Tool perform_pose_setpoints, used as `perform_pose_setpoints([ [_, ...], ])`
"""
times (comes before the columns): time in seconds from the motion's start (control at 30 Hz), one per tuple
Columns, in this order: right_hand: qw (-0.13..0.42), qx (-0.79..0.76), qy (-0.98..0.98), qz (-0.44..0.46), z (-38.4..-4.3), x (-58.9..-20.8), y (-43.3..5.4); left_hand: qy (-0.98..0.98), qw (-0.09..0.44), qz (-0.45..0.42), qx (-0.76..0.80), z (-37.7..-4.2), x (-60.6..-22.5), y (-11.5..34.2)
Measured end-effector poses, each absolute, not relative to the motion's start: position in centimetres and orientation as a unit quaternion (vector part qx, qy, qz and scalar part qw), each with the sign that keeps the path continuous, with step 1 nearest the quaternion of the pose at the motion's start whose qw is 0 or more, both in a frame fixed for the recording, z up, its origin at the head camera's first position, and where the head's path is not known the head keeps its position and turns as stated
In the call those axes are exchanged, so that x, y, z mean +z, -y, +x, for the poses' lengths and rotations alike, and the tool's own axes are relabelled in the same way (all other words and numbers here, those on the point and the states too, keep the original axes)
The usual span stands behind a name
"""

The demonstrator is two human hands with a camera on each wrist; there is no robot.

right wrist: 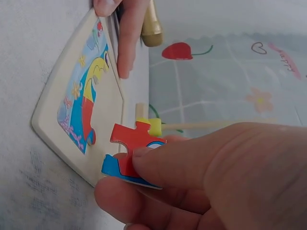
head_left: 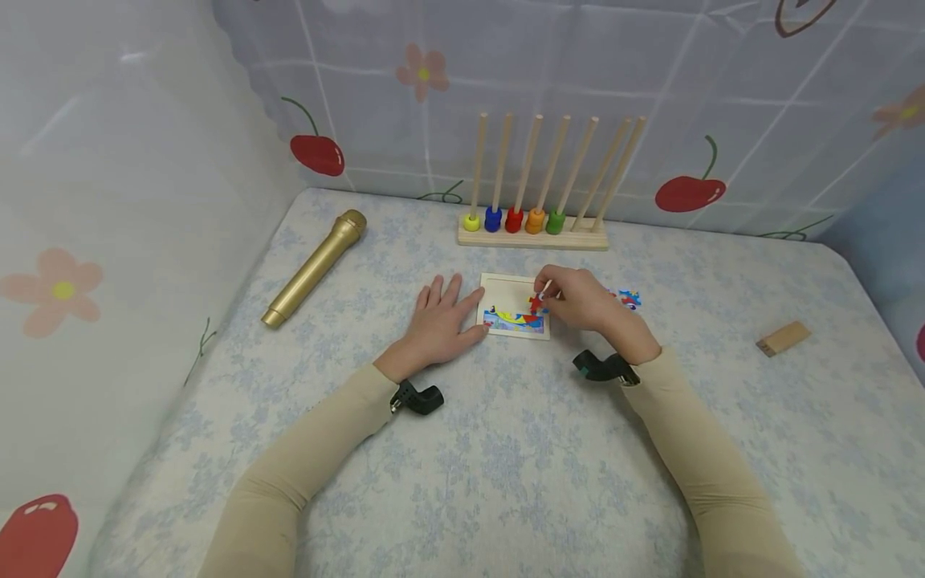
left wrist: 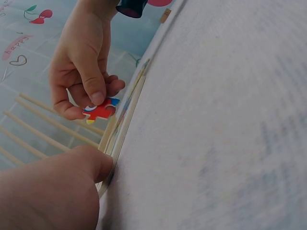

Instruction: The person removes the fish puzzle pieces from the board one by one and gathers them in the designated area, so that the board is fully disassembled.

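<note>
A small wooden puzzle board (head_left: 506, 281) lies on the table, its lower part filled with a picture in blue, yellow and red (right wrist: 88, 103). My right hand (head_left: 581, 301) pinches a red and blue puzzle piece (right wrist: 132, 148) between thumb and fingers, above the board's right side. My left hand (head_left: 439, 325) lies palm down with spread fingers at the board's left edge, thumb and index finger touching the frame. Beside the right hand, several loose puzzle pieces (head_left: 630, 299) lie on the table, partly hidden behind it.
Behind the board stands a wooden bead rack (head_left: 531, 238) with upright pegs and coloured beads. A gold microphone (head_left: 314, 269) lies to the left. Over on the right is a small brown wooden block (head_left: 784, 338). A patterned curtain (head_left: 578, 72) hangs along the table's back edge.
</note>
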State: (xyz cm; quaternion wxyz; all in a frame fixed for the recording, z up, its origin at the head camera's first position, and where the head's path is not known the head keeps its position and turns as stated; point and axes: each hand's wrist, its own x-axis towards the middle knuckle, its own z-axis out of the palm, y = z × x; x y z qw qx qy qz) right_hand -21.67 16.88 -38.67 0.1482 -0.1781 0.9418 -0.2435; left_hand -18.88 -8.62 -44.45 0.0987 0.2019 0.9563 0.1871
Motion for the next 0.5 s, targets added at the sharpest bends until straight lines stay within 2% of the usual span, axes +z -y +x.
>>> perform_pose_setpoints([
  [0.27,0.141,-0.244,-0.941,-0.186,-21.2,-38.4,-18.7,-0.956,0.098,0.201,0.188,-18.8,-44.8,8.6],
  [0.5,0.146,-0.253,-0.944,-0.152,-20.4,-38.0,-22.3,-0.956,0.090,0.202,0.193,-18.8,-44.4,8.5],
])
